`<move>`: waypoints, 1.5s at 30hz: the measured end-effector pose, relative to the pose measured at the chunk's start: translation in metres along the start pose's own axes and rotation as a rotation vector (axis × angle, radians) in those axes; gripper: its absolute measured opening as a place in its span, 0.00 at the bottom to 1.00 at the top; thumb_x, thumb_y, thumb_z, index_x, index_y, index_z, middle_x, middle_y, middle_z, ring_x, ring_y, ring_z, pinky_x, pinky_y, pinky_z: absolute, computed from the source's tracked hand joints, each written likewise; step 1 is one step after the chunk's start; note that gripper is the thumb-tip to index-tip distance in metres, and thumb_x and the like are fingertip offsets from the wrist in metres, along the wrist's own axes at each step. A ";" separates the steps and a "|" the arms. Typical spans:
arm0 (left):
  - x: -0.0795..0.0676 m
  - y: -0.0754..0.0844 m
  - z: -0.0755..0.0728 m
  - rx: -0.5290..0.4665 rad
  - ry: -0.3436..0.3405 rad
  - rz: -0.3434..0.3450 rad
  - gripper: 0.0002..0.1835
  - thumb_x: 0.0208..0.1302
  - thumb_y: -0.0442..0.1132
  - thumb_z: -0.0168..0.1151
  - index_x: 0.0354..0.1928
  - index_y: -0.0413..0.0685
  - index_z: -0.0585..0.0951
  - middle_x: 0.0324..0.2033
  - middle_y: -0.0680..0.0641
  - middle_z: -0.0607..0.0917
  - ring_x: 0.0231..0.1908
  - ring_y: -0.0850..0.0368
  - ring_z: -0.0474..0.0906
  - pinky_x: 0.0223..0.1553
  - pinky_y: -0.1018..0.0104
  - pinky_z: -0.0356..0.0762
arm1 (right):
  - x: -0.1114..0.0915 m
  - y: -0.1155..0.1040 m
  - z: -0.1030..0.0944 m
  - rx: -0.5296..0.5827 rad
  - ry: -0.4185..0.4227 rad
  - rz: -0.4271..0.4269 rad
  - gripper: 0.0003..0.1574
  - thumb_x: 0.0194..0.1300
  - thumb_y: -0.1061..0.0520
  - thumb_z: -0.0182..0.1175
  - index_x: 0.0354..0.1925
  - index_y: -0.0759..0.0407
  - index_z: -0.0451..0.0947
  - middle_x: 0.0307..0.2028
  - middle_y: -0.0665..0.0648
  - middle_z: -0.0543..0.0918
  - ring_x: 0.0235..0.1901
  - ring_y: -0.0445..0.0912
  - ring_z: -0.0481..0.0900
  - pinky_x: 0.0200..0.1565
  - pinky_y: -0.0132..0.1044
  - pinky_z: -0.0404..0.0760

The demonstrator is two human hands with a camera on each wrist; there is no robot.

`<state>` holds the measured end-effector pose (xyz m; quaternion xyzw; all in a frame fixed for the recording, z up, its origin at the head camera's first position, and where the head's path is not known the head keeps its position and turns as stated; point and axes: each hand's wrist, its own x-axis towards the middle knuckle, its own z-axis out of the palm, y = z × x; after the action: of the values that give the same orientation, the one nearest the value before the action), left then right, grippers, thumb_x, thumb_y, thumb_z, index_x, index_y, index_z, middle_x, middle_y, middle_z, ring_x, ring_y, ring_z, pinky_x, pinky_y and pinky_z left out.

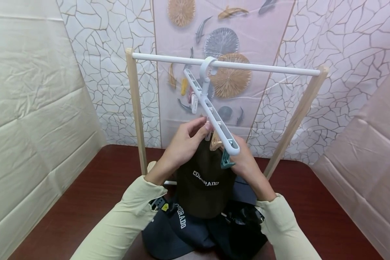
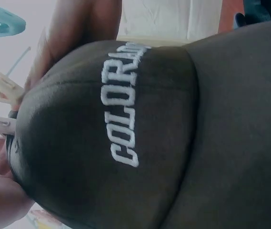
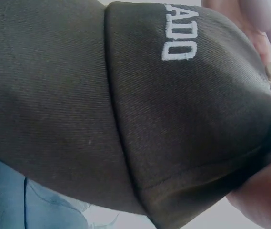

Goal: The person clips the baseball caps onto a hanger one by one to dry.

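Note:
A dark brown baseball cap (image 1: 201, 195) with white "COLORADO" lettering hangs beneath a white clip hanger (image 1: 219, 121), brim downward. My left hand (image 1: 183, 144) pinches a pale clothespin (image 1: 208, 134) at the cap's top between thumb and forefinger; the left wrist view shows this clothespin (image 2: 2, 124) at the crown's edge. Beside it, a beige clothespin (image 1: 216, 142) also meets the cap. With my right hand (image 1: 245, 159) I hold the cap's right side near the top, its fingers partly hidden behind the hanger. A teal clothespin (image 1: 226, 160) dangles from the hanger's near end.
The hanger hooks over the white rail (image 1: 263, 67) of a wooden-post rack (image 1: 136, 108). Farther along it hang a white clothespin (image 1: 194, 103) and a yellow clothespin (image 1: 183, 86). Navy caps (image 1: 169, 231) lie below, on the near side of the dark red table (image 1: 94, 191).

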<state>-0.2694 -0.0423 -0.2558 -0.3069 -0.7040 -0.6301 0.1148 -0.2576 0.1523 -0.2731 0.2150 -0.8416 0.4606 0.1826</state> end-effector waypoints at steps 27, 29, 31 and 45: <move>-0.031 -0.035 -0.016 0.255 0.030 0.010 0.17 0.76 0.42 0.66 0.60 0.45 0.84 0.51 0.47 0.89 0.51 0.53 0.83 0.58 0.52 0.79 | -0.026 0.033 -0.019 0.198 -0.055 0.147 0.21 0.80 0.66 0.53 0.67 0.65 0.72 0.63 0.63 0.76 0.55 0.50 0.70 0.55 0.38 0.70; -0.031 -0.038 -0.016 0.222 0.035 0.010 0.15 0.76 0.42 0.65 0.58 0.44 0.84 0.48 0.46 0.89 0.47 0.53 0.83 0.54 0.54 0.79 | -0.028 0.035 -0.020 0.194 -0.042 0.126 0.17 0.80 0.66 0.53 0.63 0.67 0.73 0.55 0.63 0.77 0.49 0.49 0.71 0.50 0.37 0.71; -0.032 -0.040 -0.016 0.195 0.043 0.012 0.14 0.76 0.41 0.65 0.57 0.43 0.85 0.46 0.46 0.88 0.45 0.53 0.82 0.51 0.56 0.79 | -0.030 0.038 -0.021 0.187 -0.037 0.109 0.19 0.81 0.64 0.55 0.66 0.66 0.73 0.53 0.61 0.79 0.48 0.45 0.75 0.50 0.35 0.73; -0.035 -0.045 -0.016 0.106 0.065 0.021 0.12 0.83 0.39 0.53 0.52 0.38 0.81 0.41 0.43 0.81 0.43 0.52 0.76 0.48 0.64 0.72 | -0.057 0.063 -0.034 0.165 -0.076 0.103 0.19 0.82 0.54 0.56 0.63 0.63 0.77 0.53 0.61 0.82 0.45 0.46 0.83 0.49 0.35 0.83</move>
<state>-0.2713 -0.0684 -0.3085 -0.2872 -0.7289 -0.6005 0.1601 -0.2392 0.2223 -0.3287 0.2029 -0.8172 0.5284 0.1082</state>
